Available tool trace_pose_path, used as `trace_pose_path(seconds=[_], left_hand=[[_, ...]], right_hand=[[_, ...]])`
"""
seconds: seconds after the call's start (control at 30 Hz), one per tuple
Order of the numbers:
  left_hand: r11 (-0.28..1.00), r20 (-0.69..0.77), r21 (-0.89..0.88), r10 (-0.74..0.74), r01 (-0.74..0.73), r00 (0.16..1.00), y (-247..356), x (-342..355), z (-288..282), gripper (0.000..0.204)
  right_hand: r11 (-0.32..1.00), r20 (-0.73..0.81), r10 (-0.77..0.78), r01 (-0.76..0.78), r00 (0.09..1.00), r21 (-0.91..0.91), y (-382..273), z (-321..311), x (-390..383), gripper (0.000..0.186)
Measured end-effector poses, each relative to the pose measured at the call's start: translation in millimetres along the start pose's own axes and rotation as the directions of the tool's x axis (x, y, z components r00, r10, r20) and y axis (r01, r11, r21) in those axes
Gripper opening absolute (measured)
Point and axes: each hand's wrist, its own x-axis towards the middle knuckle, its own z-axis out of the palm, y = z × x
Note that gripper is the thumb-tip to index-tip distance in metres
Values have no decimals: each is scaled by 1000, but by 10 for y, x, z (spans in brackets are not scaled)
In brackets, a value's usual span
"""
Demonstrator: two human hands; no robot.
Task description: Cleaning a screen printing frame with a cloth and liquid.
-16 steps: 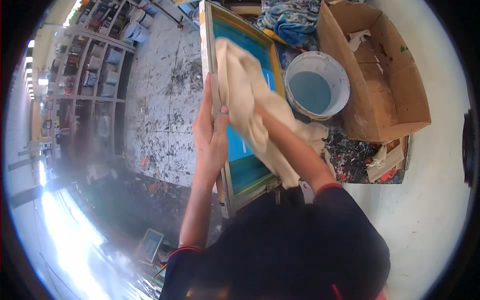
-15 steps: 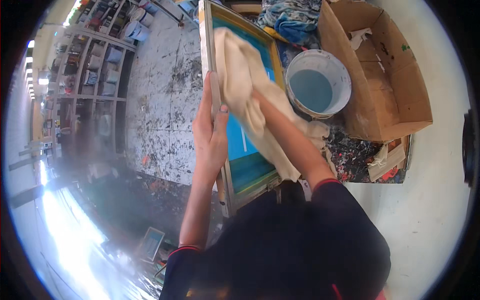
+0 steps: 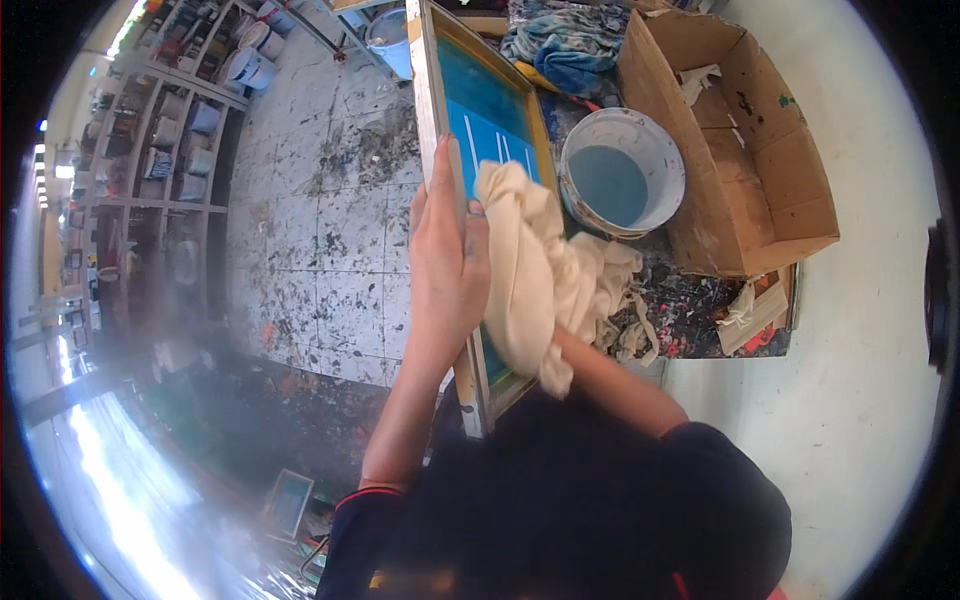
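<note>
A wooden-framed printing screen [image 3: 487, 85] with blue-green mesh stands tilted in front of me. Its left side bar is gripped by my left hand [image 3: 447, 255], with the thumb on the inner side. My right hand is buried in a cream cloth [image 3: 522, 270] that presses on the lower part of the mesh; only the wrist and forearm show. The loose end of the cloth trails over the frame's right edge toward the table. White stripes show on the bright blue area of the mesh above the cloth.
Right of the screen stands a white bucket [image 3: 620, 180] of cloudy bluish water. Beside it is an open cardboard box [image 3: 690, 160]. Stained rags [image 3: 565, 45] lie behind, on the paint-spattered table [image 3: 685, 310]. Shelves [image 3: 150, 150] line the left, beyond a spattered tile floor [image 3: 320, 230].
My right hand has drawn the cloth down the mesh toward me, uncovering the upper part with its white stripes. My left hand still holds the frame's side.
</note>
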Motion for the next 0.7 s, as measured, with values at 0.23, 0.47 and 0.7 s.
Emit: trace_pose_path(seconds=[0.23,0.47,0.7], left_hand=[[998,10,56,27,-27,1000,-46,38,75,70],[995,15,70,-66,65,998,24,59,86,68],[997,31,-62,-43,45,999,-38,94,77,66]], right_hand=[[987,-114,157,-153,981,41,590,458,1015,25],[934,-206,349,-320,914,161,1537,524,2297,15],[539,151,592,-529,791,655,1707,1,2109,25]])
